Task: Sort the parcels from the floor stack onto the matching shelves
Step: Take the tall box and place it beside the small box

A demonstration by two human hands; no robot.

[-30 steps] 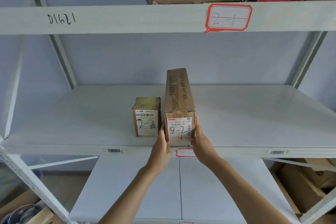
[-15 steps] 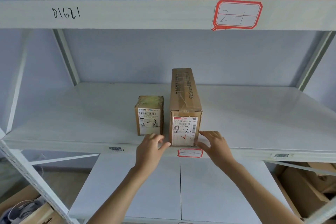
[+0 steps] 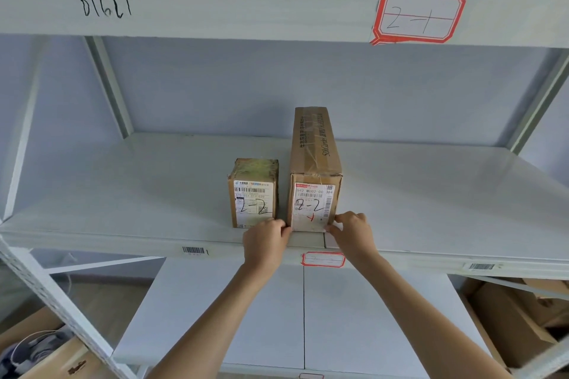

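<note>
Long cardboard parcel marked "2-2" stood on middle shelf, pinched at lower front corners between both hands. Left hand curled at left corner, right hand at right corner; grip narrow, fingertips apparently on cardboard, contact partly hidden. Smaller parcel, also "2-2", just left of grip. Red-bordered label directly below grip on shelf edge.

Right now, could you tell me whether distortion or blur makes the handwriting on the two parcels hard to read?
Head view: wide-angle bending bows the upper shelf beam and tilts the uprights; light is soft and even, no glare; "2-2" reads clearly on the small parcel and long parcel; fine label print is too soft to read.
</note>
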